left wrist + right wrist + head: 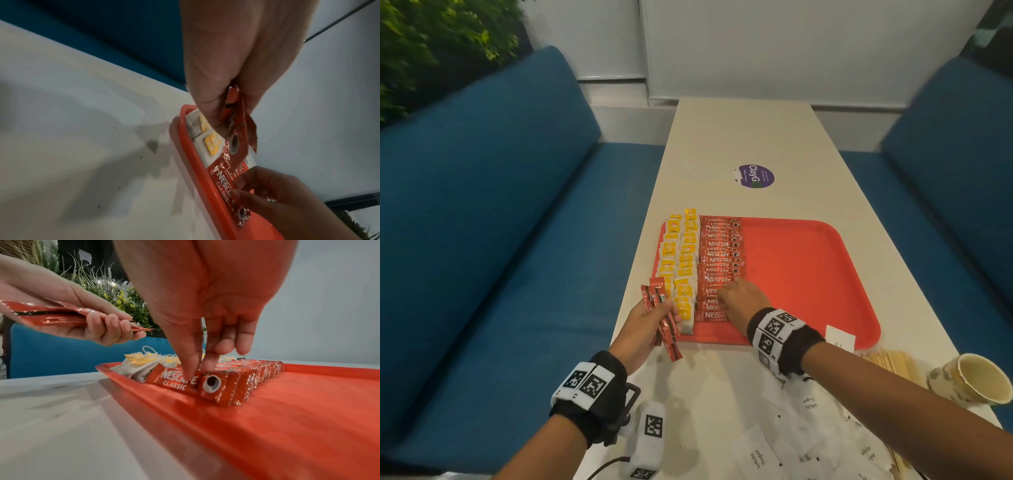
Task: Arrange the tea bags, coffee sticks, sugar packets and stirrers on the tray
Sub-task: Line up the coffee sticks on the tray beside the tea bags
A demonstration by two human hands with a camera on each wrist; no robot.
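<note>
Right hand (741,303) fingertips (190,373) pressed down on nearest coffee stick (185,382) in tray (825,274) row, fingers extended; left hand (643,325) gripped spare coffee sticks (662,318) — off tray's left edge.

— What sort of place is this?
— A café or office pantry booth: blue upholstered benches (493,192) flank both sides of a long white table (739,137).
— Anything else?
— A round purple sticker (755,176) on the table, a foliage wall (431,41) behind the left bench, and a paper cup (971,380) at the table's near right edge.
</note>
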